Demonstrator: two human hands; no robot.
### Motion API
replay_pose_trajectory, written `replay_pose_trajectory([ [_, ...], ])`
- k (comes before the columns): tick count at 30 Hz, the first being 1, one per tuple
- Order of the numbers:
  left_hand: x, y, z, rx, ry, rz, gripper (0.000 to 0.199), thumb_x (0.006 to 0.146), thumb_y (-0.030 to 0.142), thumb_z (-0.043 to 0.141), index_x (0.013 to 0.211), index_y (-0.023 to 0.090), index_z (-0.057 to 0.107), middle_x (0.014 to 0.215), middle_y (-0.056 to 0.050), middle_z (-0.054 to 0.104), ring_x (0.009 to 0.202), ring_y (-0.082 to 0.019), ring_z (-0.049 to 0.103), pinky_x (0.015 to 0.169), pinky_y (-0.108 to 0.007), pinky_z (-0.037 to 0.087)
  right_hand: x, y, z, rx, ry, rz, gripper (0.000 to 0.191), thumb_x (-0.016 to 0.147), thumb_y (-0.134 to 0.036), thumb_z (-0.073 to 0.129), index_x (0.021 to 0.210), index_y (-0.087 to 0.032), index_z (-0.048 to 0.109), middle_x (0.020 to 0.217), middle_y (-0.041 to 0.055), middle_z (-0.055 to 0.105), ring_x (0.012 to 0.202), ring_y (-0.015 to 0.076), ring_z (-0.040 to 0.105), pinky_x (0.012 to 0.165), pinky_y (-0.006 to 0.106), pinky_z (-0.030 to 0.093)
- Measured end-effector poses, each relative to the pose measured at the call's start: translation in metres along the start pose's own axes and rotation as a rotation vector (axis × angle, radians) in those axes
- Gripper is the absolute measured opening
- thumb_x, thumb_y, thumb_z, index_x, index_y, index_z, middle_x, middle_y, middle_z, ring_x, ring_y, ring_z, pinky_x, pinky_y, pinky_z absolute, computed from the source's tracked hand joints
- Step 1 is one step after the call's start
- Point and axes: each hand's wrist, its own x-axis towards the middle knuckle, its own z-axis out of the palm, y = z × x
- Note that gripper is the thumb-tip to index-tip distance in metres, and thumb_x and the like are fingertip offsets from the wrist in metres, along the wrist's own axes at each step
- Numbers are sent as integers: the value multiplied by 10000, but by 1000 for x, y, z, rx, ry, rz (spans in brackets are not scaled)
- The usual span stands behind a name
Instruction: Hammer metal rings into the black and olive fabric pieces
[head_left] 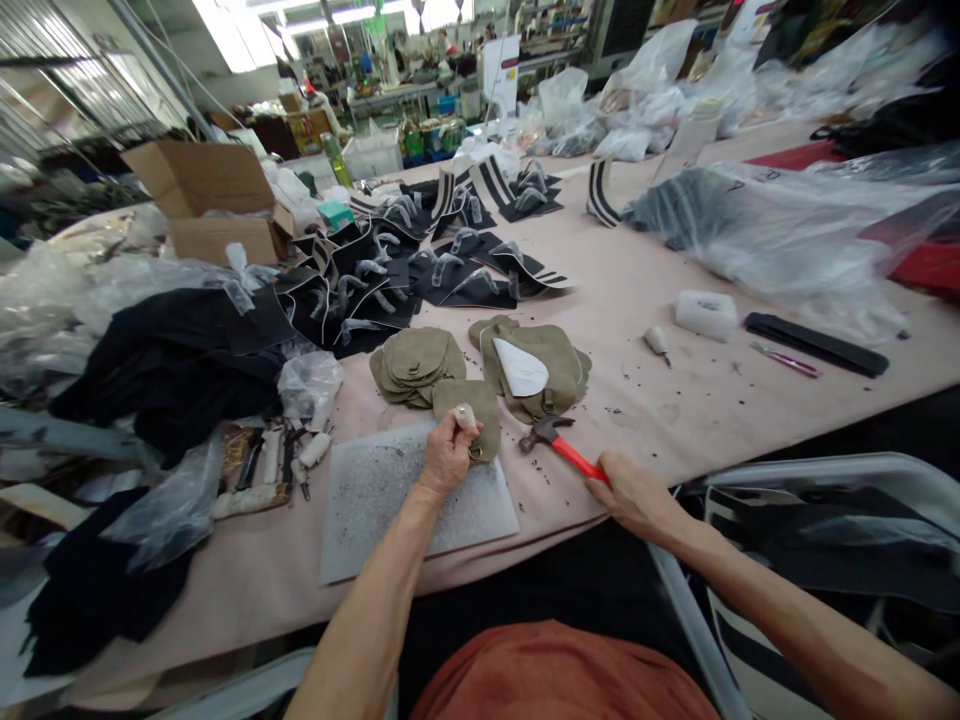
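My left hand (pixel 448 456) is closed around a hole punch (pixel 464 414) wrapped in whitish tape, its end pointing up. It stands over an olive fabric piece (pixel 487 408) with a small metal ring, partly on a speckled grey board (pixel 367 510). The punch's tip is hidden. In my right hand (pixel 628 490) is a claw hammer (pixel 574 455) with an orange-red handle, its head to the right of the fabric piece, apart from the punch. Behind lie a stack of olive pieces (pixel 416 358) and a second olive pile (pixel 559 365) with a white template (pixel 520 368) on top.
Black panels (pixel 352 290) with plastic-wrapped parts cover the table's back left, near a cardboard box (pixel 202 195). Taped tools (pixel 270 460) lie left of the board. At right are another taped punch (pixel 657 342), a white roll (pixel 705 314), a black strip (pixel 817 343) and tweezers (pixel 787 360).
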Motion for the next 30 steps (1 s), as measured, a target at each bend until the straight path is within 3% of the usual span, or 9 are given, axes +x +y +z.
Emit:
replay_pose_trajectory([
  [4, -2, 0, 1, 25, -16, 33, 76, 886, 236, 581, 935, 202, 628, 888, -49, 748, 809, -192, 691, 772, -287, 512, -19, -28, -8, 765, -468, 350, 212, 864, -389, 552, 802, -229, 429, 633, -68, 450, 436, 78, 353, 425, 208, 338],
  [6, -3, 0, 2, 26, -13, 25, 86, 882, 235, 584, 951, 204, 626, 880, -47, 753, 803, -197, 697, 771, -295, 516, -23, -50, -21, 866, -455, 352, 257, 873, -464, 529, 812, -226, 456, 597, -90, 387, 396, 66, 288, 379, 197, 284],
  [11, -3, 0, 2, 4, -13, 12, 90, 863, 239, 602, 946, 213, 624, 866, -39, 758, 784, -197, 703, 745, -290, 526, -13, -109, -63, 464, 214, -197, 403, 968, -584, 371, 802, -232, 476, 582, -41, 437, 466, 105, 409, 441, 224, 303],
  [13, -3, -1, 2, -4, -6, 13, 86, 858, 244, 608, 939, 217, 622, 869, -41, 760, 795, -201, 709, 751, -295, 529, -6, -123, -71, 204, 381, -355, 384, 998, -536, 344, 804, -231, 473, 602, -16, 480, 497, 120, 435, 485, 246, 296],
  [16, -3, -3, 2, -15, -5, -13, 88, 845, 257, 632, 926, 224, 620, 860, -42, 763, 782, -206, 711, 740, -301, 527, 3, -132, -73, -198, 265, -440, 297, 993, -434, 430, 797, -220, 493, 551, -5, 491, 438, 121, 383, 477, 286, 198],
  [19, -4, -3, 2, -10, -3, -30, 99, 840, 266, 647, 927, 225, 623, 854, -40, 766, 765, -208, 708, 727, -302, 521, 3, -136, -81, -345, 159, -467, 249, 982, -394, 485, 813, -214, 519, 549, 6, 521, 424, 121, 384, 487, 302, 173],
  [23, -4, -1, 1, -19, -11, -21, 103, 846, 251, 636, 944, 220, 628, 874, -47, 766, 781, -205, 707, 747, -304, 526, -5, -144, -89, -149, 470, -448, 365, 1048, -444, 275, 875, -227, 513, 629, 28, 563, 513, 146, 477, 528, 285, 275],
  [25, -4, 0, 1, -14, -16, -18, 90, 845, 236, 626, 932, 219, 632, 875, -50, 764, 776, -204, 703, 742, -303, 526, -7, -143, -82, -115, 500, -425, 394, 1053, -423, 224, 864, -223, 506, 625, 34, 558, 509, 146, 478, 527, 285, 282],
  [30, -3, -2, 1, -13, -9, -44, 83, 825, 244, 651, 903, 217, 643, 814, -34, 743, 722, -199, 682, 693, -292, 517, 1, -131, -71, -339, 128, -470, 268, 981, -416, 459, 811, -219, 528, 569, 20, 552, 442, 139, 434, 498, 303, 197],
])
